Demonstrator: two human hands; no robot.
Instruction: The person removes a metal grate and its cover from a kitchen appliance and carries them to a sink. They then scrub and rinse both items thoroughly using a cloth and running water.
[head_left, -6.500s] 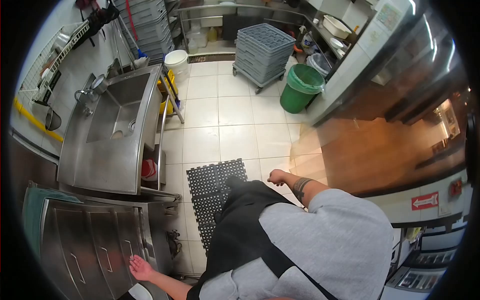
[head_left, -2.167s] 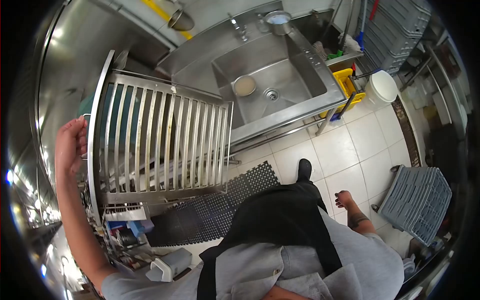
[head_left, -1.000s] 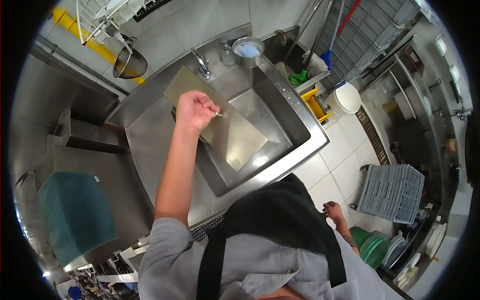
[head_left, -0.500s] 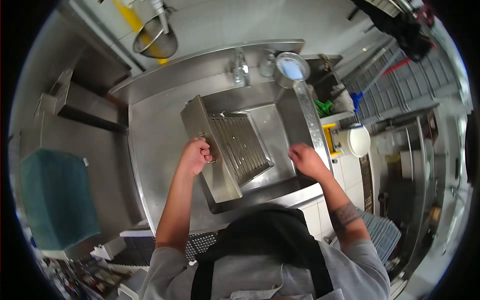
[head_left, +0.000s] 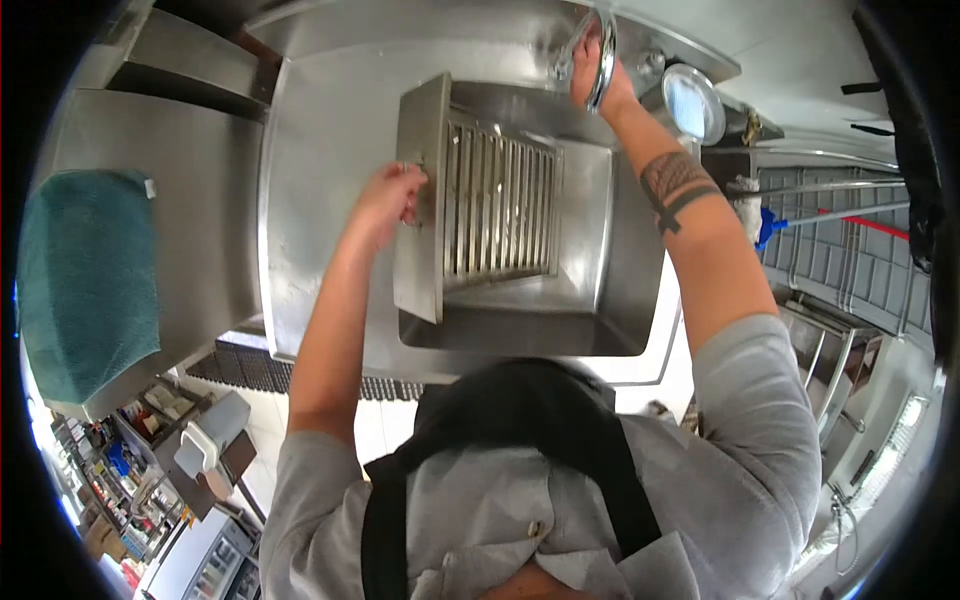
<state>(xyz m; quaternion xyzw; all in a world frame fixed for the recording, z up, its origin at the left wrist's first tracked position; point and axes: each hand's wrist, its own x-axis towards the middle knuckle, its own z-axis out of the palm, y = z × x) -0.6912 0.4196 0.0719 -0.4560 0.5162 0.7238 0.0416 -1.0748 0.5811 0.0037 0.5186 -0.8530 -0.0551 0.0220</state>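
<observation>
A slatted stainless steel baffle filter [head_left: 497, 205] stands tilted in the sink [head_left: 590, 235], its flat metal side panel [head_left: 425, 262] to the left. My left hand [head_left: 385, 200] is closed around the small wire handle on that panel. At the back of the sink, my right hand [head_left: 590, 78] is at the chrome tap [head_left: 605, 62], its fingers curled behind the spout. The spout partly covers those fingers, and the tap lever is hidden.
Right of the tap, a metal pot [head_left: 690, 105] with something pale blue inside stands on the sink's back corner. A green cloth-like cover [head_left: 90, 280] lies on the steel surface at left. A wire rack [head_left: 840, 230] stands at right.
My right hand has gone from over the sink's right side up to the tap. The filter has turned straighter in the sink, my left hand still at its handle. The view has shifted.
</observation>
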